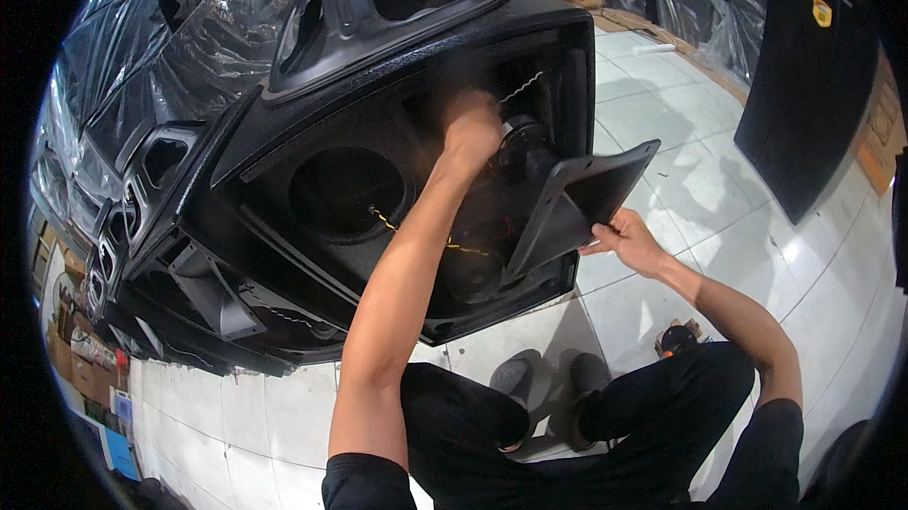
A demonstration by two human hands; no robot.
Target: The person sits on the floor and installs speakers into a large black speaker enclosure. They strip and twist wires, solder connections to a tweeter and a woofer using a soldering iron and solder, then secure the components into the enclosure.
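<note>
A large black speaker cabinet (355,122) lies in front of me with its inside exposed. My right hand (632,242) grips the lower right rim of a black speaker horn (605,190), which is tilted at the cabinet's right side. Behind the horn sits its round dark driver (526,146). My left hand (473,124) reaches to the cabinet beside that driver, near a twisted white wire (521,86); motion blur smears its fingers. A yellow and black wire (383,219) comes out of the round opening (348,195) left of my forearm.
A bare speaker frame (378,13) rests on top of the cabinet. More cabinets with horns (213,297) stand at the left. A curved black grille (809,84) leans at the right. On the tiled floor (653,103), a small black and orange object (677,340) lies by my knee.
</note>
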